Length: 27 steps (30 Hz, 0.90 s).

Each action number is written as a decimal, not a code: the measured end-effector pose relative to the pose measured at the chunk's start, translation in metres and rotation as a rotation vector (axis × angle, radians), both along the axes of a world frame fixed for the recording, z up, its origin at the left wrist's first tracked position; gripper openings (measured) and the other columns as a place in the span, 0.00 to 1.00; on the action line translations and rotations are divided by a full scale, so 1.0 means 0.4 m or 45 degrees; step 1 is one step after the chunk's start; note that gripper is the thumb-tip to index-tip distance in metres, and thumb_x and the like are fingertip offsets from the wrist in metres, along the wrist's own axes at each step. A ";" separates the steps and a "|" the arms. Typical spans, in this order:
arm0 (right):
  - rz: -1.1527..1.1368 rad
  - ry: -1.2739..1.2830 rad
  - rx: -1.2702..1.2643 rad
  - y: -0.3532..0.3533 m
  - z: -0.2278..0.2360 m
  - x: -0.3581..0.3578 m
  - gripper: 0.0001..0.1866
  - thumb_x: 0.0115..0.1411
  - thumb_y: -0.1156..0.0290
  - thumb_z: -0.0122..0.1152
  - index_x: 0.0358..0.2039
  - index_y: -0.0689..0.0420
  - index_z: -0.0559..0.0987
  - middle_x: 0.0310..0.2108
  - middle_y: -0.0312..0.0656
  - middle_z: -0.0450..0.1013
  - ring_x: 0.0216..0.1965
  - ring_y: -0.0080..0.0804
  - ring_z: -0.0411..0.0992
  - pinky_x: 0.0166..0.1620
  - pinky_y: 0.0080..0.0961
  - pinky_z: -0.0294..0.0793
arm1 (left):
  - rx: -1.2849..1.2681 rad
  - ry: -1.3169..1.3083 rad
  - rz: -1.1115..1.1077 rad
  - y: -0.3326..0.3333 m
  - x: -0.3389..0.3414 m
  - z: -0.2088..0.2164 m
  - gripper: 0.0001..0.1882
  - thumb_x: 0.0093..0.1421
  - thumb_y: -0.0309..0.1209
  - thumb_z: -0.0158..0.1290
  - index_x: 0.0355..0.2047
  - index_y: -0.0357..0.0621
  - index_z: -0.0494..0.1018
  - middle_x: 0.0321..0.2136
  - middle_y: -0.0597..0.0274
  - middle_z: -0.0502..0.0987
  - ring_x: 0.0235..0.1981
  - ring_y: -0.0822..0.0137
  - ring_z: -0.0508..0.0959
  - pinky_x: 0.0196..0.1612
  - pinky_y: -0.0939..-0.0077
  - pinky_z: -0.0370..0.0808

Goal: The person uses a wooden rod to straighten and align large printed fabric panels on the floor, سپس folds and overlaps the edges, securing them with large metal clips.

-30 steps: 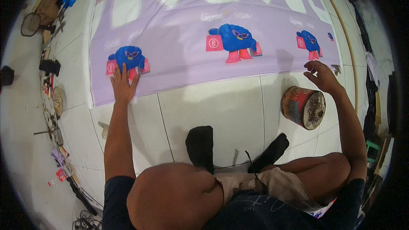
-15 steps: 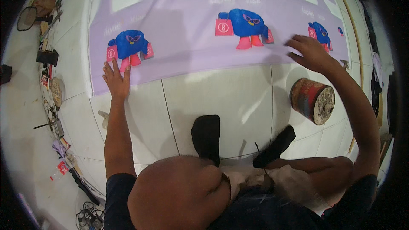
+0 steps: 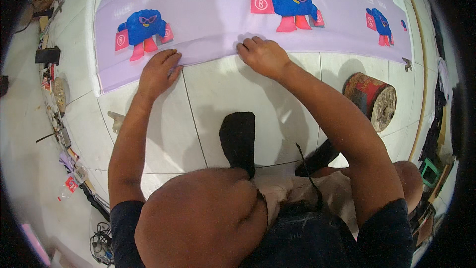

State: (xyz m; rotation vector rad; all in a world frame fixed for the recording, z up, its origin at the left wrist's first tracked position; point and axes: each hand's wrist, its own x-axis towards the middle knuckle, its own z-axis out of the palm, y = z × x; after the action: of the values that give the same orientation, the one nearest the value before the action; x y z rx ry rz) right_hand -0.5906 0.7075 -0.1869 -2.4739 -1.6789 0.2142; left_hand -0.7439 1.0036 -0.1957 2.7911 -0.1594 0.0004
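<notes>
A lilac printed banner (image 3: 198, 30) with blue cartoon figures carrying pink bags lies spread over the white tiles, its near edge facing me. My left hand (image 3: 159, 72) is closed at that edge, below the left figure, with the fingers over the sheet and the thumb at its border. Farther right, my right hand (image 3: 263, 57) has its fingers curled together on the same edge, left of the middle figure's feet. The fingertips' undersides are hidden. A slight fold runs along the border between the hands.
A rusty red cylindrical can (image 3: 367, 100) lies on its side at the right. Metal clips (image 3: 116, 120) (image 3: 407, 64) sit near the banner's corners. A long wooden strip (image 3: 420, 69) runs along the right. Clutter with a plastic bottle (image 3: 68, 188) and cables (image 3: 102, 242) lines the left.
My right hand has moved left from the right figure to the edge near the middle. My left hand has shifted right, its spread fingers now closed at the border. The view has shifted slightly.
</notes>
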 end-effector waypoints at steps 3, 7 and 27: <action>0.022 0.021 -0.017 -0.003 0.008 0.032 0.10 0.53 0.71 0.54 0.36 0.59 0.77 0.34 0.44 0.75 0.39 0.42 0.76 0.39 0.37 0.79 | 0.047 -0.106 -0.091 0.004 0.010 -0.010 0.13 0.58 0.31 0.57 0.43 0.43 0.75 0.45 0.54 0.77 0.46 0.53 0.77 0.49 0.61 0.75; -0.022 0.047 0.030 -0.005 0.017 0.048 0.09 0.55 0.72 0.54 0.35 0.59 0.78 0.35 0.45 0.75 0.41 0.44 0.76 0.40 0.38 0.79 | 0.022 -0.083 0.008 0.003 0.028 -0.007 0.11 0.60 0.31 0.55 0.42 0.43 0.76 0.43 0.56 0.78 0.45 0.54 0.77 0.47 0.60 0.75; -0.011 0.002 0.136 -0.029 -0.003 0.025 0.08 0.56 0.70 0.55 0.36 0.57 0.78 0.37 0.42 0.73 0.42 0.41 0.74 0.43 0.38 0.77 | 0.032 -0.015 -0.125 0.011 0.016 0.011 0.11 0.56 0.31 0.59 0.40 0.45 0.78 0.46 0.57 0.77 0.47 0.56 0.76 0.50 0.62 0.75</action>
State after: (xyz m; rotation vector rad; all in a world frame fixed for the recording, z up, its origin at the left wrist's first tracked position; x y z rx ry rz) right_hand -0.5807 0.6960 -0.1879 -2.4025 -1.6334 0.1216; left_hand -0.7377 1.0080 -0.1913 2.8056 -0.3007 -0.0085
